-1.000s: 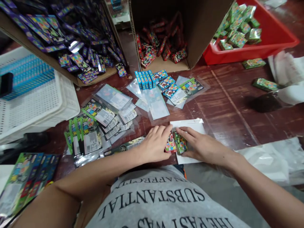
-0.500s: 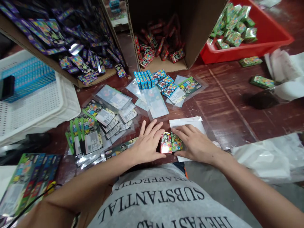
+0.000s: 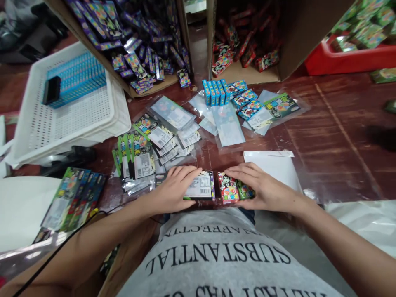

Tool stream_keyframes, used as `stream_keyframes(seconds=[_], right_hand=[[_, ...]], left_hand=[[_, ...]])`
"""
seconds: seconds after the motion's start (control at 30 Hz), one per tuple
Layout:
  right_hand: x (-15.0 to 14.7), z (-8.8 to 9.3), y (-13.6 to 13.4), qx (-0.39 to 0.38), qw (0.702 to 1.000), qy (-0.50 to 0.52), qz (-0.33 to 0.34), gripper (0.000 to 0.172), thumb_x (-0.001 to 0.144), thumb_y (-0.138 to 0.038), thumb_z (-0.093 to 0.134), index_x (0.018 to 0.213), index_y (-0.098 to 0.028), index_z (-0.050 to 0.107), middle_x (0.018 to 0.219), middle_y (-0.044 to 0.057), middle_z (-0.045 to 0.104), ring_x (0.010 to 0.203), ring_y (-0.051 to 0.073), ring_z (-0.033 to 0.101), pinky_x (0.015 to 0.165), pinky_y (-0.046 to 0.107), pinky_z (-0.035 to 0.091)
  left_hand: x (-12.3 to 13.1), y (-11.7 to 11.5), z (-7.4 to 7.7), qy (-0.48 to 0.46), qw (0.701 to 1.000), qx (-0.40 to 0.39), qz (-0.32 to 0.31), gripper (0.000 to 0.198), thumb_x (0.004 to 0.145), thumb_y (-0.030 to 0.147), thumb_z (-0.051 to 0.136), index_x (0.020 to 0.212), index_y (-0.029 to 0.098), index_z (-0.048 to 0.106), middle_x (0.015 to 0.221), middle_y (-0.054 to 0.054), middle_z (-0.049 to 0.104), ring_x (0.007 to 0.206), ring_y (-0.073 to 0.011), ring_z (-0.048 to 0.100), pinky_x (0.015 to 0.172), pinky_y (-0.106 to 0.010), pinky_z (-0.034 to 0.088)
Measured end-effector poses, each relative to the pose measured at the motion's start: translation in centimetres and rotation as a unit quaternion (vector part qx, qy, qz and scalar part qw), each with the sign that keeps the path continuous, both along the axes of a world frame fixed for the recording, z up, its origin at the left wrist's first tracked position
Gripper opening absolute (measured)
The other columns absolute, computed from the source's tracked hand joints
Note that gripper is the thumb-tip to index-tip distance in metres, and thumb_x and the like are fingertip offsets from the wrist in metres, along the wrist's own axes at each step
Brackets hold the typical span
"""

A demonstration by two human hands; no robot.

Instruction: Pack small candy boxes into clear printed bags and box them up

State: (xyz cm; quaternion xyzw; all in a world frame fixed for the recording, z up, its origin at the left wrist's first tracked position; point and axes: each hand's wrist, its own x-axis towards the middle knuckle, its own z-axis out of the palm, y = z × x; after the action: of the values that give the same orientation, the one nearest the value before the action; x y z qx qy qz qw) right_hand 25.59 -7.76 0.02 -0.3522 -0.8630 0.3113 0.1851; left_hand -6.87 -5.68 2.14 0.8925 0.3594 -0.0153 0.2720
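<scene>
My left hand point(image 3: 172, 190) lies on a flat printed pack point(image 3: 201, 186) with a white barcode label, at the table's near edge, fingers curled over its left side. My right hand point(image 3: 265, 189) grips two small boxes side by side, a red one point(image 3: 227, 194) and a green one point(image 3: 246, 190), fingers over their tops. The pack and the red box almost touch. A white sheet in clear film point(image 3: 275, 167) lies just beyond my right hand.
A white perforated basket point(image 3: 74, 119) with blue boxes stands left. Cardboard cartons hold purple boxes point(image 3: 139, 53) and red boxes point(image 3: 244, 53). A red bin point(image 3: 346, 60) of green boxes sits at the right. Blue boxes point(image 3: 216, 91), clear bags and filled packs point(image 3: 139, 156) cover the middle.
My left hand let go of the red box and now rests on a labelled flat pack to its left. My right hand keeps the two boxes. The camera view swung left.
</scene>
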Motion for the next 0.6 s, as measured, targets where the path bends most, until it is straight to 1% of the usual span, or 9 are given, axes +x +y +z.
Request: stream_keyframes(seconds=[0.07, 0.17, 0.23, 0.33, 0.4, 0.43, 0.53, 0.57, 0.6], right_hand=[[-0.5, 0.3, 0.9, -0.015, 0.999, 0.004, 0.035, 0.077, 0.085, -0.047, 0.075, 0.153, -0.029, 0.044, 0.144, 0.009, 0.059, 0.129, 0.030, 0.053, 0.108, 0.052, 0.046], [-1.3, 0.4, 2.1, -0.003, 0.999, -0.017, 0.037, 0.077, 0.085, -0.045, 0.075, 0.153, -0.029, 0.044, 0.146, 0.009, 0.058, 0.131, 0.031, 0.051, 0.109, 0.055, 0.044], [-1.8, 0.2, 2.6, 0.021, 0.999, -0.037, 0.027, 0.076, 0.086, -0.044, 0.074, 0.153, -0.027, 0.044, 0.146, 0.009, 0.058, 0.131, 0.032, 0.049, 0.110, 0.057, 0.043], [-2.8, 0.1, 3.0, 0.050, 0.997, -0.051, 0.010, 0.074, 0.087, -0.042, 0.073, 0.153, -0.023, 0.045, 0.144, 0.012, 0.058, 0.130, 0.034, 0.049, 0.108, 0.058, 0.044], [-3.5, 0.1, 3.0, 0.054, 0.997, -0.053, 0.000, 0.074, 0.087, -0.042, 0.072, 0.153, -0.021, 0.045, 0.143, 0.013, 0.059, 0.128, 0.035, 0.050, 0.106, 0.058, 0.046], [-3.8, 0.1, 3.0, 0.052, 0.997, -0.054, -0.002, 0.075, 0.087, -0.042, 0.072, 0.153, -0.022, 0.044, 0.142, 0.013, 0.059, 0.127, 0.035, 0.051, 0.105, 0.059, 0.046], [-4.2, 0.1, 2.9, 0.040, 0.997, -0.057, 0.016, 0.078, 0.087, -0.043, 0.073, 0.155, -0.024, 0.041, 0.141, 0.014, 0.060, 0.127, 0.035, 0.052, 0.105, 0.060, 0.047], [-4.1, 0.1, 2.8, 0.032, 0.998, -0.054, 0.023, 0.083, 0.086, -0.045, 0.074, 0.157, -0.024, 0.037, 0.144, 0.014, 0.058, 0.130, 0.036, 0.052, 0.106, 0.060, 0.047], [-3.9, 0.1, 2.8, 0.023, 0.998, -0.051, 0.026, 0.091, 0.085, -0.048, 0.076, 0.160, -0.024, 0.031, 0.150, 0.016, 0.052, 0.135, 0.036, 0.049, 0.107, 0.060, 0.046]], left_hand=[[-0.5, -0.1, -0.1, -0.034, 0.999, -0.022, -0.006, 0.085, 0.083, 0.035, 0.069, 0.157, 0.023, 0.029, 0.152, -0.014, 0.045, 0.140, -0.0338, 0.041, 0.116, -0.052, 0.033], [-0.6, -0.3, -0.5, -0.060, 0.998, -0.037, 0.005, 0.086, 0.082, 0.035, 0.070, 0.157, 0.024, 0.029, 0.152, -0.014, 0.044, 0.141, -0.0333, 0.040, 0.118, -0.053, 0.033], [-0.4, -0.5, -0.8, -0.064, 0.997, -0.034, 0.030, 0.088, 0.081, 0.036, 0.072, 0.156, 0.022, 0.029, 0.152, -0.014, 0.044, 0.142, -0.0333, 0.039, 0.119, -0.053, 0.032], [0.2, -0.8, -1.3, -0.060, 0.994, -0.016, 0.088, 0.091, 0.079, 0.034, 0.074, 0.156, 0.020, 0.029, 0.150, -0.015, 0.043, 0.141, -0.0330, 0.039, 0.119, -0.052, 0.033], [0.5, -0.8, -1.5, -0.058, 0.991, -0.004, 0.117, 0.091, 0.079, 0.032, 0.073, 0.157, 0.022, 0.028, 0.149, -0.014, 0.044, 0.140, -0.0332, 0.040, 0.118, -0.053, 0.035], [0.6, -0.7, -1.7, -0.058, 0.991, -0.001, 0.120, 0.091, 0.080, 0.032, 0.072, 0.158, 0.023, 0.027, 0.148, -0.013, 0.044, 0.139, -0.0333, 0.040, 0.118, -0.053, 0.035], [0.5, -0.3, -2.0, -0.066, 0.994, -0.001, 0.085, 0.092, 0.080, 0.032, 0.072, 0.159, 0.025, 0.024, 0.150, -0.013, 0.043, 0.140, -0.0336, 0.039, 0.119, -0.053, 0.034], [0.4, -0.2, -2.1, -0.066, 0.995, -0.001, 0.071, 0.093, 0.080, 0.032, 0.072, 0.159, 0.025, 0.024, 0.151, -0.013, 0.043, 0.141, -0.0336, 0.039, 0.119, -0.053, 0.033], [0.3, 0.0, -2.2, -0.064, 0.996, -0.001, 0.061, 0.092, 0.080, 0.033, 0.072, 0.160, 0.024, 0.024, 0.152, -0.013, 0.042, 0.141, -0.0337, 0.038, 0.119, -0.054, 0.033]])
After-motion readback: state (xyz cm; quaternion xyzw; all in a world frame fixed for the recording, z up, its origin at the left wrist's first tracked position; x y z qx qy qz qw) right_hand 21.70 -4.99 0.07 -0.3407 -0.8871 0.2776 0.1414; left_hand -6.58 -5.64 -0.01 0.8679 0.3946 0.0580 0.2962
